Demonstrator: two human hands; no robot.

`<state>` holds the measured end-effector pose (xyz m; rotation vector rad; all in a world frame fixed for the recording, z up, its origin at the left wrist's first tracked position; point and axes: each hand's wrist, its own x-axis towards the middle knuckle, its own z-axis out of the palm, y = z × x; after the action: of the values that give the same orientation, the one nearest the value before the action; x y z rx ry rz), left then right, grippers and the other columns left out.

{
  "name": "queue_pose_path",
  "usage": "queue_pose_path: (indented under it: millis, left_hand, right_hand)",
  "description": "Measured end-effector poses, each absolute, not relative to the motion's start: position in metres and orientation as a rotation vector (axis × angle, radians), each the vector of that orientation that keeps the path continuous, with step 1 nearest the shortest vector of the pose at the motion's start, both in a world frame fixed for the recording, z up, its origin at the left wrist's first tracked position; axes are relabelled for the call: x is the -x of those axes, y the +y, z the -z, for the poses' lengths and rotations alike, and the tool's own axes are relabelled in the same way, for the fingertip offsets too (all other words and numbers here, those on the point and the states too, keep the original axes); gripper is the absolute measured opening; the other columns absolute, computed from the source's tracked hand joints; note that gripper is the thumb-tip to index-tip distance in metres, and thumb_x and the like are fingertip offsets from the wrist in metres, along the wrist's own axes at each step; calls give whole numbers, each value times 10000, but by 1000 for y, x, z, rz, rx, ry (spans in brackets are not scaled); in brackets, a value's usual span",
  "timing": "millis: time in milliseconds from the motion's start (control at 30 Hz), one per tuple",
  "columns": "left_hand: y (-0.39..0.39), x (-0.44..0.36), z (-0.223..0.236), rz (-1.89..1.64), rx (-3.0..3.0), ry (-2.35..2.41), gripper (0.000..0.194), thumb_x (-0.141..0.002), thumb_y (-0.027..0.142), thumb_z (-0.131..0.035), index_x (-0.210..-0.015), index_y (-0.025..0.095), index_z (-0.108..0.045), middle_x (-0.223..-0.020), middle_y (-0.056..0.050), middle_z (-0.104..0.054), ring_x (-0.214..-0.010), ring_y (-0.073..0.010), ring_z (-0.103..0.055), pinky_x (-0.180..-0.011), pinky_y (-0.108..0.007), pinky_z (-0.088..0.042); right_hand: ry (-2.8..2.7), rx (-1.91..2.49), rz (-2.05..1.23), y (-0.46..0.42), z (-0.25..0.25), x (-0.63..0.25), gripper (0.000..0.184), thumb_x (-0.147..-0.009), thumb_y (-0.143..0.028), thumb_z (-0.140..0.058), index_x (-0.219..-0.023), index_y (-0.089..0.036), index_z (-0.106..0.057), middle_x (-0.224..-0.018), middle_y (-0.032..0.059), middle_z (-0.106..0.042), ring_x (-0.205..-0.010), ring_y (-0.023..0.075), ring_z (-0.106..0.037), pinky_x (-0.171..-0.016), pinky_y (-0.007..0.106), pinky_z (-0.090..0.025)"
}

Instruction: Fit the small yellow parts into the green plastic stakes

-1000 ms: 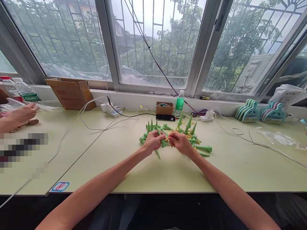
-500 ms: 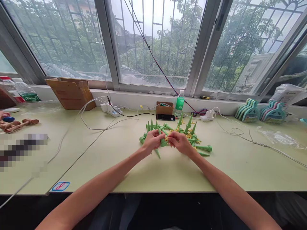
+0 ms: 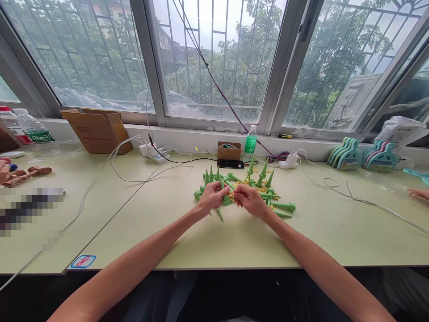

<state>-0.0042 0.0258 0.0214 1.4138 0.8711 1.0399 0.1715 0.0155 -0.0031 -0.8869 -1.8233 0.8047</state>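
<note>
My left hand [image 3: 212, 197] is closed around a green plastic watering spike [image 3: 227, 201], held tilted with its tip up and its wide collar low. Against that spike's side, my right hand [image 3: 250, 200] pinches a small yellow plastic piece [image 3: 230, 195], partly covered by the fingertips. More green spikes [image 3: 262, 173] stand upright behind the hands. Others, such as a lying spike [image 3: 284, 206], rest on their sides to the right. Small yellow pieces [image 3: 275, 196] are scattered among them.
Behind the pile are a phone [image 3: 230, 164], a small cardboard box [image 3: 229, 151] and a green-labelled bottle [image 3: 250, 142]. White cables [image 3: 348, 194] cross the table [image 3: 187, 243]. Other people's hands show at the left edge [image 3: 4, 172] and right edge [image 3: 418, 193].
My hands stay nearly in place, with slight finger movement at the spike. At the right edge, another person's hand has appeared and the clear plastic bag has mostly gone from view.
</note>
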Motion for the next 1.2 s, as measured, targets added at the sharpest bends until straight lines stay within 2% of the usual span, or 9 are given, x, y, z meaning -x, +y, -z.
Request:
queue_pose_path:
  millis: [767,1000,1200]
  left_hand:
    - [28,5,-21,-1003,-1519,864,340,-731,456,-682,-764,137,-568,-542,48,-504,-338,-15,-314,-308,-160,-225]
    - [24,1,-21,-1100,-1429,833,336,-730,447,-682,-757,140,-550,-461,88,-410,-309,-9,-271,-306,-158,-211]
    - [25,1,-22,-1103,-1421,831,378,-719,489,-690,-757,146,-534,-474,85,-416,-304,-10,-268,-286,-157,-201]
  right_hand:
    - [-1882,869,-733,17,3,-173,187,-901,-251,-484,-729,-186,-518,-555,-43,-515,-485,84,-472,-501,208,-393]
    - [-1857,872,-732,15,3,-172,210,-913,-288,-485,-731,-186,-508,-545,-47,-507,-478,83,-458,-492,207,-379]
    - [-1865,887,-705,15,4,-170,220,-920,-313,-479,-740,-189,-508,-547,-45,-506,-479,89,-463,-494,210,-384]
